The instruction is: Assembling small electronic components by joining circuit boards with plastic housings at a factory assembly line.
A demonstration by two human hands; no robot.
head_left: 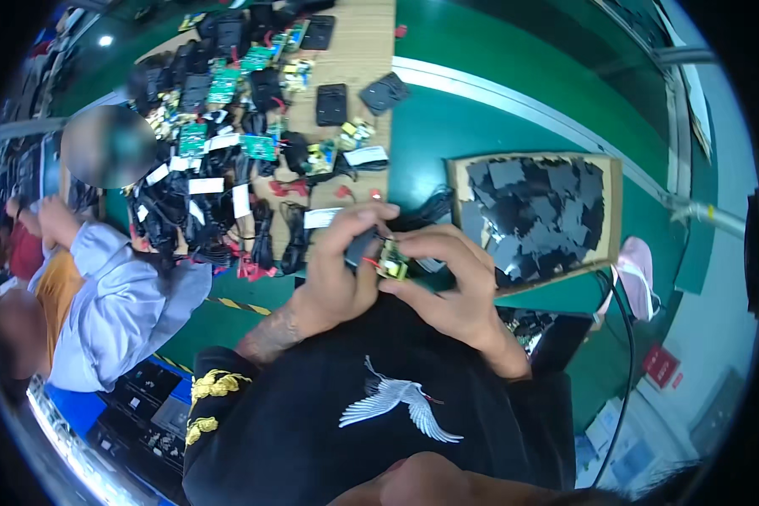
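My left hand (337, 266) is closed around a small dark flat piece (362, 245), perhaps part of a plastic case. Between the thumb and fingers of my right hand (460, 282) is a small circuit board (393, 261) with yellow and green parts. A red wire shows at the board's left side, close to the dark piece. Both hands are together in front of my chest, fingertips nearly meeting. Behind them lies a coil of black cable (430, 207). My fingers hide part of both held pieces.
A shallow cardboard box (613, 202) of dark grey sheet pieces stands to the right. On cardboard (371, 51) at the left lie bundled black cables (202, 228), green circuit boards (224, 85) and black plastic cases (331, 104). Another person's sleeve (135, 295) is at far left.
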